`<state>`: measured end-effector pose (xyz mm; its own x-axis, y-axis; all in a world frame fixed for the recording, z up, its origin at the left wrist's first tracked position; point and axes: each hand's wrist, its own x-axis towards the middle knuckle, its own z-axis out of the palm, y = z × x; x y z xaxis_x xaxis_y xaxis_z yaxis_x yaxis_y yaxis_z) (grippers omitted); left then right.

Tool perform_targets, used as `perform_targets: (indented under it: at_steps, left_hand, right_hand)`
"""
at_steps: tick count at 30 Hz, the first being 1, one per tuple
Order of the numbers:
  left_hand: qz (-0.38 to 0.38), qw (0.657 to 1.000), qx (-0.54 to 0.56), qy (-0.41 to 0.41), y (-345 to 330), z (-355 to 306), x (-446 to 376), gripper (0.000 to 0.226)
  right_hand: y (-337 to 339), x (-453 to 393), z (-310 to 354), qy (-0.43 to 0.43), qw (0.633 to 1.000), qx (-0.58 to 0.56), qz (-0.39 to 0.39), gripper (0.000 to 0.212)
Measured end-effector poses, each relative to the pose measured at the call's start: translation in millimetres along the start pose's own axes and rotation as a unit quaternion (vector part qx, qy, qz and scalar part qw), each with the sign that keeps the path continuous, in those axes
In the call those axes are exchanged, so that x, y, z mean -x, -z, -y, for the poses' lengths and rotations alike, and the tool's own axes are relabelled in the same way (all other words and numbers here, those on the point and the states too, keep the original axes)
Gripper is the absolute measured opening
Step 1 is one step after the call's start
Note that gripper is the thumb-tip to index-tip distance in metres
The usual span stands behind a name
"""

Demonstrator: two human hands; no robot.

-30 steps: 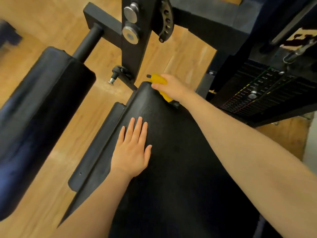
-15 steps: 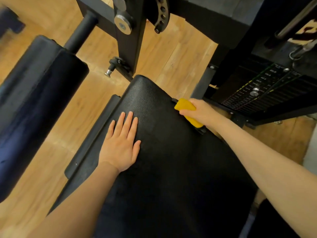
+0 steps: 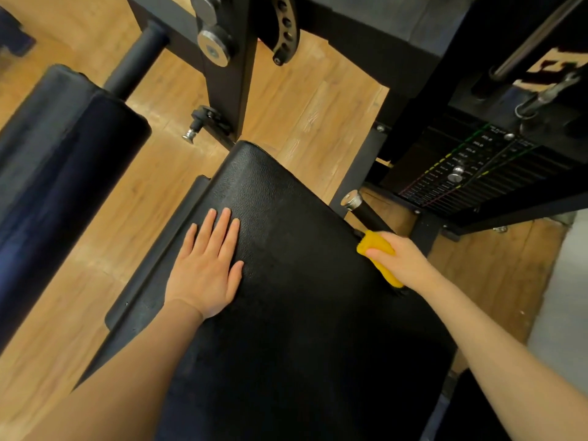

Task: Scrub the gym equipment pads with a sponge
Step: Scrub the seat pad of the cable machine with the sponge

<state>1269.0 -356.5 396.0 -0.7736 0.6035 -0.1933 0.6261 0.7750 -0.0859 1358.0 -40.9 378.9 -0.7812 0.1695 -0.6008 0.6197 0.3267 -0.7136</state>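
Your left hand (image 3: 206,265) lies flat on the seat pad (image 3: 302,297), fingers spread, nothing held (open palm, left of centre in the frame). Your right hand (image 3: 402,261) has its grip closed around the yellow sponge (image 3: 380,261), pressed against the pad's right edge, centre right. Just above it sits a handle (image 3: 362,210) with a chrome cap. Roller pad (image 3: 60,173) at left; weight stack (image 3: 477,167) upper right; wood floor (image 3: 311,122) beneath.
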Motion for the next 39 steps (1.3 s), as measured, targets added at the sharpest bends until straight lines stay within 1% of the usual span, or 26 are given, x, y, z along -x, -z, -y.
perform_targets:
  at_steps: [2,4,7,9,11,13,16,18,20,22,25,26,28,29,32,34,35,39]
  left_hand:
    - [0.001,1.0,0.0,-0.001,-1,0,0,0.066]
    - [0.0,1.0,0.001,-0.002,-1,0,0,0.066]
    - [-0.003,1.0,0.001,-0.003,-1,1,0,0.066]
    - [-0.003,1.0,-0.003,-0.004,-1,1,1,0.066]
    - [0.002,1.0,0.0,-0.003,-1,1,0,0.066]
    - [0.004,1.0,-0.001,-0.001,0,1,0,0.066]
    - [0.007,1.0,0.004,-0.001,0,1,0,0.067]
    - [0.005,1.0,0.004,-0.001,1,1,0,0.067]
    - [0.004,1.0,0.008,0.0,1,1,0,0.067]
    - [0.006,1.0,0.004,-0.001,0,1,0,0.067]
    - [0.005,1.0,-0.003,0.001,0,1,0,0.067]
    - [0.004,1.0,-0.006,0.001,0,1,1,0.067]
    - [0.001,1.0,-0.007,0.0,0,1,1,0.066]
    - [-0.002,1.0,-0.005,-0.001,0,1,0,0.066]
    - [-0.006,1.0,-0.004,-0.003,-1,1,0,0.066]
    - [-0.008,1.0,0.001,-0.006,-2,2,0,0.066]
    - [-0.011,1.0,0.002,-0.006,-2,2,0,0.066]
    - [-0.004,1.0,0.005,-0.006,-1,2,0,0.066]
  right_hand:
    - [8,10,-15,-0.026,1.0,0.01,0.003,0.025]
    - [13,7,-11,-0.03,0.999,0.026,0.014,0.032]
    - [9,-17,19,0.018,1.0,0.022,-0.004,0.04]
    - [0,-28,33,0.051,0.998,0.041,0.012,0.045]
    - [-7,-27,26,0.052,0.997,0.042,0.028,0.046]
    - [-4,-13,6,0.02,0.999,0.023,0.019,0.044]
    - [17,21,-39,-0.053,0.998,0.022,0.017,0.04]
    - [33,39,-67,-0.087,0.994,0.06,0.034,0.035]
    - [44,47,-76,-0.11,0.987,0.102,0.061,0.029]
    - [44,41,-59,-0.093,0.991,0.083,0.04,0.023]
    - [27,6,1,0.008,0.998,0.018,-0.058,0.018]
    - [20,-12,26,0.04,0.997,0.005,-0.071,0.017]
    - [1,-50,78,0.094,0.995,-0.011,-0.044,0.012]
    - [-10,-69,104,0.124,0.992,-0.005,-0.022,0.013]
    - [-40,-109,167,0.176,0.984,0.005,0.027,0.023]
    - [-56,-123,180,0.17,0.984,0.02,0.054,0.022]
    - [-62,-126,179,0.161,0.985,0.024,0.057,0.026]
    - [-65,-104,140,0.144,0.989,0.017,-0.014,0.043]
